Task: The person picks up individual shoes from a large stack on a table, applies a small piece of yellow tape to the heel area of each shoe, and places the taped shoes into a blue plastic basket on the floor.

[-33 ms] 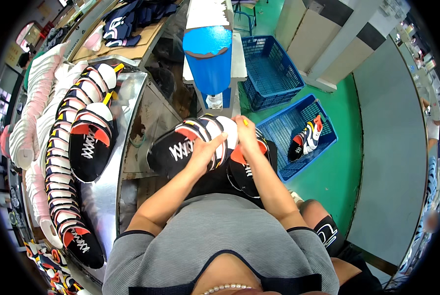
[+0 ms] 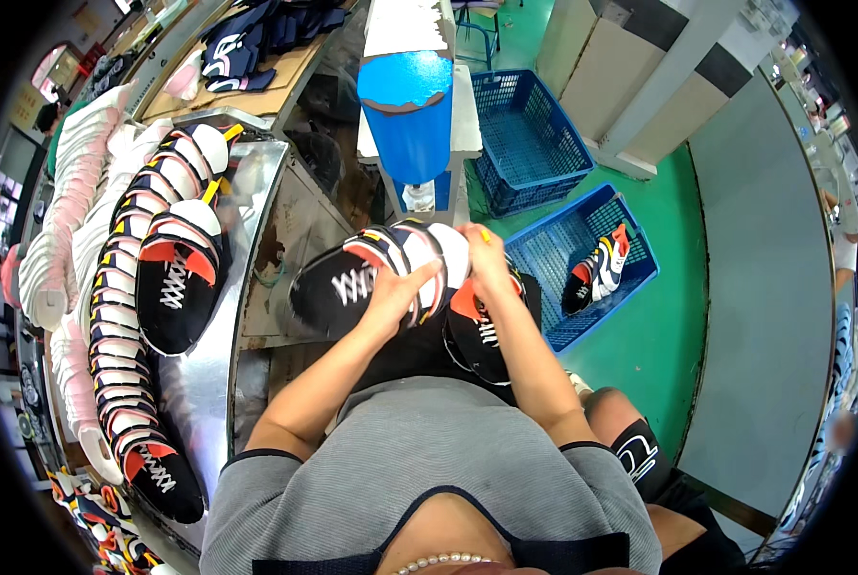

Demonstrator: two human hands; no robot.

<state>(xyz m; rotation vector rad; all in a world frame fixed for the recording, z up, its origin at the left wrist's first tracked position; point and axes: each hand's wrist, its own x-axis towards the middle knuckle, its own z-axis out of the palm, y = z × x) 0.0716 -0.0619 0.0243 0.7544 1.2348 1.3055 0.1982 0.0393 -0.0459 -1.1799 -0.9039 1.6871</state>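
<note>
Over my lap, my left hand [image 2: 397, 295] grips the side of a shoe upper [image 2: 331, 289] with a black toe, white laces, orange lining and white-and-navy side panels. My right hand [image 2: 486, 259] is closed at its white heel end, where a small yellow tab shows by the fingers. The toe points left, toward the metal bench. A second shoe upper [image 2: 477, 343] of the same pattern lies on my lap under my right forearm, partly covered by it. Just beyond the held upper stands a blue machine head [image 2: 406, 125].
On the metal bench [image 2: 213, 393] at left, a long curved row of nested uppers [image 2: 117, 316] lies beside white-pink pieces [image 2: 60, 220]. A loose upper [image 2: 175, 278] rests near the edge. At right, a blue crate [image 2: 565, 331] holds one upper; another blue crate [image 2: 534, 172] stands behind it.
The held upper and my right hand have shifted very slightly to the right. My left hand keeps its grip on the side.
</note>
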